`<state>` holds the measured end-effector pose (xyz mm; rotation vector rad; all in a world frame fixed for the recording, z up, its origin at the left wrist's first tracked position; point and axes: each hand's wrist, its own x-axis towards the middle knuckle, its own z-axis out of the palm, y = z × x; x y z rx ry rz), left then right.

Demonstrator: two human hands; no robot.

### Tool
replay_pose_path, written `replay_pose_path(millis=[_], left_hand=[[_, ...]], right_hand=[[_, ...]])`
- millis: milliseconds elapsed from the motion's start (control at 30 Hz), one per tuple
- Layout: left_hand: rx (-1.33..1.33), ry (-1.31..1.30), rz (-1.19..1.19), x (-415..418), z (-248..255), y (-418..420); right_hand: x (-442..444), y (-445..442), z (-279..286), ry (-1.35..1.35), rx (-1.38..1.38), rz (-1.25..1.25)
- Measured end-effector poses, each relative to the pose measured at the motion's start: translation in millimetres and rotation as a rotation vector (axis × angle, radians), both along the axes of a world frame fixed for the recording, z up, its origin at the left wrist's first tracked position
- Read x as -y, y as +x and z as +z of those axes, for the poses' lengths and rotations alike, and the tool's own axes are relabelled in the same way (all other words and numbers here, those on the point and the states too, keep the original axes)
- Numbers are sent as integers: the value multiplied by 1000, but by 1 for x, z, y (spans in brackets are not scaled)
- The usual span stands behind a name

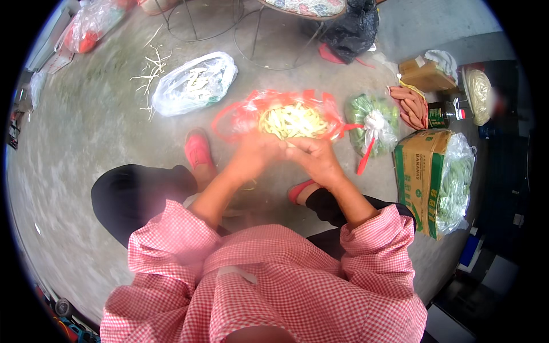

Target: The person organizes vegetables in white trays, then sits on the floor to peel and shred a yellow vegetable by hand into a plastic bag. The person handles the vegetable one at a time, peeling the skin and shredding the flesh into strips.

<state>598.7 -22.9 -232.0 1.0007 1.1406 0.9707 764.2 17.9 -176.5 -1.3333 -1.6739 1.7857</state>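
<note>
My left hand (260,153) and my right hand (316,159) meet at the fingertips, just at the near edge of an open clear plastic bag with red handles (240,115). Inside that bag lies a heap of pale yellow-green vegetable pieces, seemingly snapped bean pods (296,120). Between my pinched fingertips a small pale vegetable piece (291,145) shows, mostly covered by the fingers. Motion blurs my left hand. Left of the bag, a white plastic bag (171,95) lies spread on the floor with pale scraps (198,81) in it.
Thin pale stalks (152,68) litter the concrete floor (85,128). To the right are a tied bag of green vegetables (358,115), a net of sweet potatoes (411,105), a dark bottle (439,115) and a banana carton (422,180). A wire-legged stool (306,7) stands ahead beside a black bag (354,30).
</note>
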Motion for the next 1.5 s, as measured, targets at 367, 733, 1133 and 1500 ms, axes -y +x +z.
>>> replay_pose_path(millis=[367, 733, 1133, 1500], left_hand=[[-738, 392, -354, 47, -74, 5], [-235, -75, -123, 5, -18, 26], [-145, 17, -94, -1, -25, 8], [127, -247, 413, -6, -45, 18]], right_hand=[[-27, 13, -13, -485, -678, -627], [-16, 9, -31, 593, 117, -110], [-9, 7, -36, 716, 449, 342], [2, -22, -59, 554, 255, -104]])
